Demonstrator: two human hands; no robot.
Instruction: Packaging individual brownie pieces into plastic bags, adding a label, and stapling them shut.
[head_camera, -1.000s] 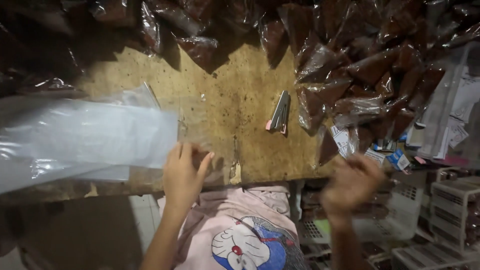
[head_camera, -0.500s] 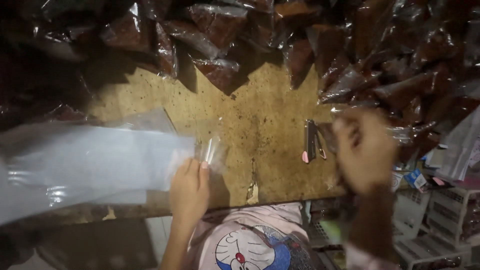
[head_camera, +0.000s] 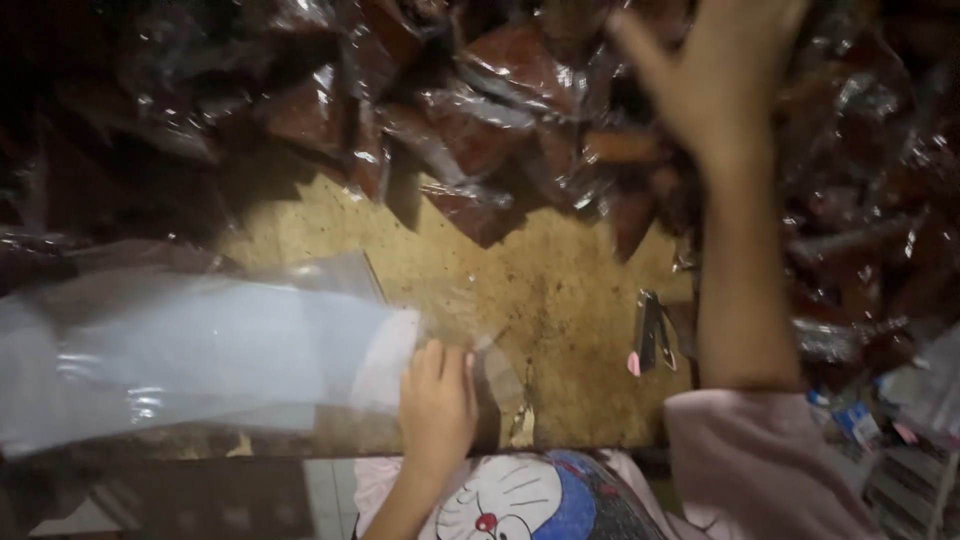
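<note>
Worn, stained wood forms the tabletop (head_camera: 560, 300), ringed along its far side by a heap of sealed clear packets of dark reddish-brown filling (head_camera: 480, 120), with a small stapler (head_camera: 648, 333) lying near the right edge. The person's left hand (head_camera: 437, 400) rests palm down at the near edge, fingers together and flat on the end of a stack of clear plastic bags (head_camera: 200, 350) that stretches away to the left. The right hand (head_camera: 715, 70) reaches over the heap with fingers spread apart, holding nothing visible, while the pink sleeve (head_camera: 760, 460) hangs over the table's near right corner.
</note>
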